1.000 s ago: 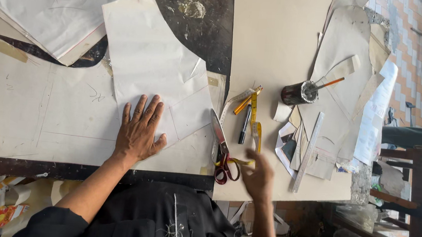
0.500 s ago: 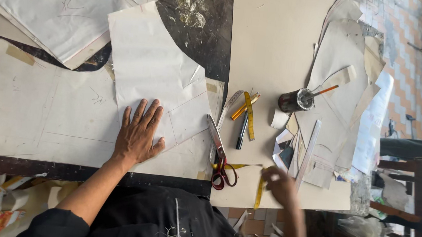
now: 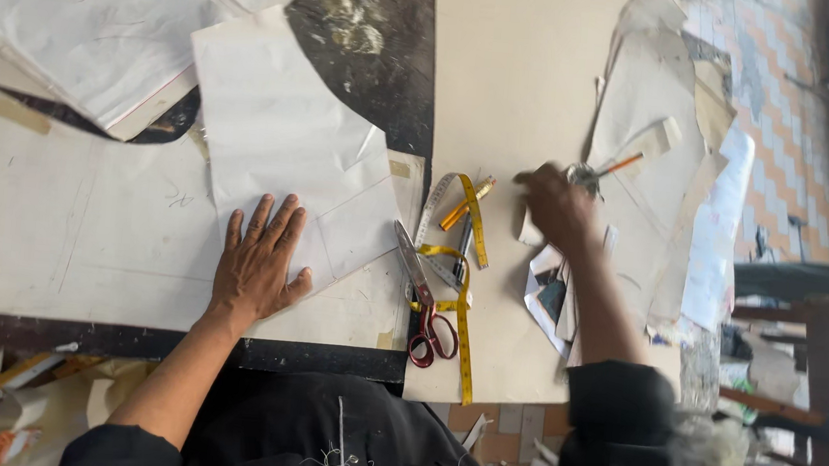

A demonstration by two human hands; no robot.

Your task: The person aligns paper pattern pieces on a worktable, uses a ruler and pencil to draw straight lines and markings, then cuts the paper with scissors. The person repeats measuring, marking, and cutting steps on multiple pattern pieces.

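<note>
Left hand (image 3: 259,265) flat, fingers spread, pinning the white paper pattern piece (image 3: 288,144); right hand (image 3: 559,210) blurred, reaching at a small dark pot (image 3: 582,175).

Landmark: red-handled scissors (image 3: 424,298). Pattern lies left of them, yellow tape measure (image 3: 466,267) draped just right, pot farther right and up. Right hand's grip cannot be told through the blur. Risk, as I judge it: a hasty reach tips the pot, or the pinned sheet creeps off its line.
</note>
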